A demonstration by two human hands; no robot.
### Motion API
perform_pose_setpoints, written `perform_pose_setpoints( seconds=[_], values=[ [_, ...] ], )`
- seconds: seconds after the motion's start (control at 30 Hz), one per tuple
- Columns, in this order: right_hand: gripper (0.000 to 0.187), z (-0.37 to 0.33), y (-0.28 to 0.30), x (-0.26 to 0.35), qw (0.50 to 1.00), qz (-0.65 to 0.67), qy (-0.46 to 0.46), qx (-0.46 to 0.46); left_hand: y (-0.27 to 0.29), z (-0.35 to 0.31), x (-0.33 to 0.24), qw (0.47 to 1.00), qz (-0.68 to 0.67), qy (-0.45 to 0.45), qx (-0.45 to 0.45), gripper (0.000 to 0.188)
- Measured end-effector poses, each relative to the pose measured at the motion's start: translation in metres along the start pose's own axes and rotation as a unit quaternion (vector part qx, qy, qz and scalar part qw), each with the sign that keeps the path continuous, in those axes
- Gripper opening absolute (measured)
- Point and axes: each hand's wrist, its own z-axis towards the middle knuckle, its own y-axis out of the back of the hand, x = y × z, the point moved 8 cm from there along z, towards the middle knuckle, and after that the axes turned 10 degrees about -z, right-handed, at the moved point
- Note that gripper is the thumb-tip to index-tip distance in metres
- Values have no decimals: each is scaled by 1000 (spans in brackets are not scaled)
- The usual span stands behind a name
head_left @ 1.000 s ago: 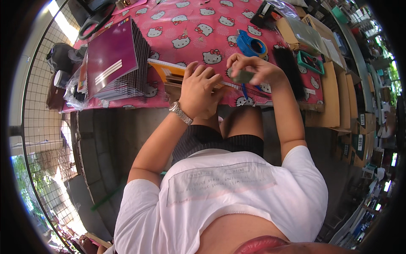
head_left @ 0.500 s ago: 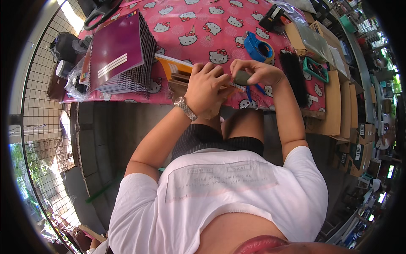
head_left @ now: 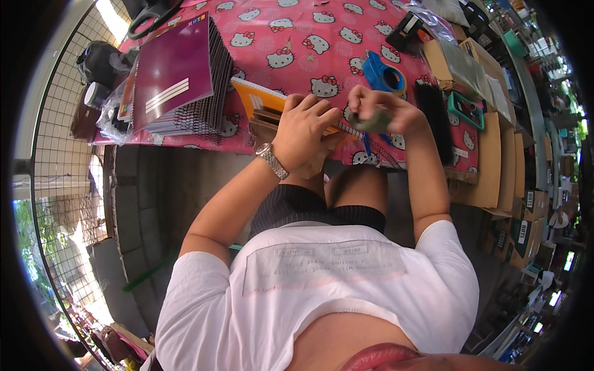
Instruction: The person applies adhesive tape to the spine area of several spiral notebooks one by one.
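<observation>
An orange-covered notebook stands tilted at the near edge of the table, against a brown wooden-looking support. My left hand, a metal watch at its wrist, is closed over the notebook's upper edge. From the notebook's right end a thin spiral coil sticks out. Just beyond that end is my right hand, its fingers smeared by motion. A grey-green piece shows at its thumb and fingers; whether it is worn or held is unclear. Below it, blue tool handles lie partly hidden.
A tall stack of purple spiral notebooks stands on the left of the pink patterned table. Farther right are a blue tape dispenser, a bundle of black coils, a green tray and cardboard.
My right hand has lifted slightly away from the notebook's right end and is blurred. More of the coil shows there. My left hand keeps its hold on the notebook.
</observation>
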Motion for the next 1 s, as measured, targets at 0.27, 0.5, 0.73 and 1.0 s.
perform_pose_setpoints(
  seconds=[0.27,0.5,0.73,1.0],
  values=[
    [49,8,-6,3,999,-43,-19,25,1,1,4,1000,-19,2,-7,39],
    [45,15,8,-18,959,-202,-197,-36,0,-2,13,998,-47,36,-6,44],
    [47,42,6,1,978,-186,-74,-55,44,-4,40,998,30,13,-47,34],
    [46,52,-4,-4,998,-54,20,-32,37,-9,48,1000,12,17,-17,32]
  ],
)
